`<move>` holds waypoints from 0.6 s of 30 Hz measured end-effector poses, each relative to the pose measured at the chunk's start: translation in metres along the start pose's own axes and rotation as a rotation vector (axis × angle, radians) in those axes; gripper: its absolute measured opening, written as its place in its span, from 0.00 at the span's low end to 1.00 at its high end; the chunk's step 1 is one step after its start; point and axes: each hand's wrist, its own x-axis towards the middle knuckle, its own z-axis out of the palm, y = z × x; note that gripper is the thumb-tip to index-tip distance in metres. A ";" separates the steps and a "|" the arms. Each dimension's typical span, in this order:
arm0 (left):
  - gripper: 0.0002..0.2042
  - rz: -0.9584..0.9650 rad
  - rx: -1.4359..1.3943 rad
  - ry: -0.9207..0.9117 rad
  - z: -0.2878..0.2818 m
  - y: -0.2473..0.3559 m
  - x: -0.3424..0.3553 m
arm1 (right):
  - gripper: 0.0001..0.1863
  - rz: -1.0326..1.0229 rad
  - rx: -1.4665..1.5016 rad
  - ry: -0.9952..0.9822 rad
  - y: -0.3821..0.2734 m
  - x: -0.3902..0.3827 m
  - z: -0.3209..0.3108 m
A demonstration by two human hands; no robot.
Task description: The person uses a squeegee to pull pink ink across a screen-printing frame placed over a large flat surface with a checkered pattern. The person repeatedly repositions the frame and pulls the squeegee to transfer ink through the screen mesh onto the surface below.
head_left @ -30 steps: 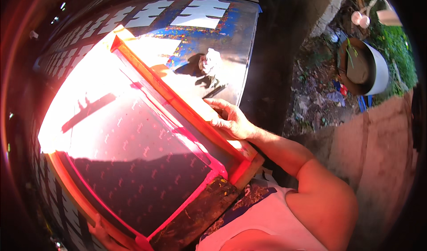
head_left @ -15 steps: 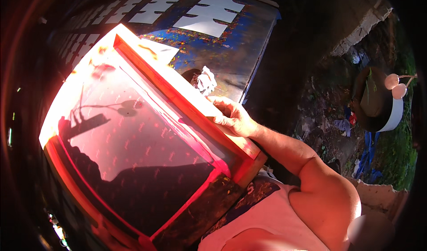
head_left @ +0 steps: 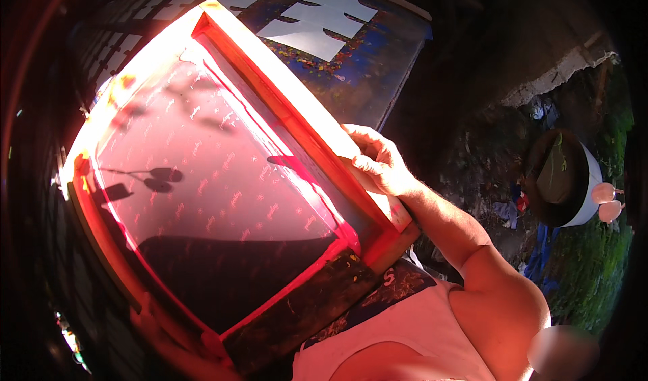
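A wooden-framed printing screen (head_left: 202, 199) fills the left and middle of the view, tilted in front of my body. Its sheer pinkish mesh carries small repeated marks, and red stains line its inner edges. Along the right-hand rail lies my right hand (head_left: 381, 161), fingers over the outer edge and thumb on the near side. My left hand (head_left: 150, 320) is dim at the lower left rail, closed about it, with its fingers partly hidden. Bright sun strikes the upper part of the mesh, while shadow covers the lower part.
Behind the screen stretches a long paint-specked table (head_left: 364, 84) with several white cut garment pieces (head_left: 320, 23). A round container (head_left: 587, 185) stands on the littered ground at right, close to two round pink things (head_left: 605, 202) on thin stems. Green growth (head_left: 594, 273) edges the ground.
The screen has risen and shifted slightly right, with both hands still on it. It now hides the crumpled white cloth that was on the table and the nearest white piece.
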 end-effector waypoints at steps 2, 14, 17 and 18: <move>0.26 0.002 0.008 -0.020 0.024 0.018 -0.006 | 0.39 0.005 -0.053 0.010 -0.008 0.008 -0.028; 0.22 0.010 -0.164 -0.068 0.242 0.163 -0.070 | 0.43 -0.001 -0.102 0.046 -0.098 0.088 -0.247; 0.24 0.004 -0.051 -0.027 0.253 0.164 -0.069 | 0.43 0.018 -0.140 0.036 -0.105 0.093 -0.256; 0.24 -0.014 -0.042 -0.003 0.253 0.161 -0.066 | 0.42 0.028 -0.126 0.016 -0.107 0.096 -0.256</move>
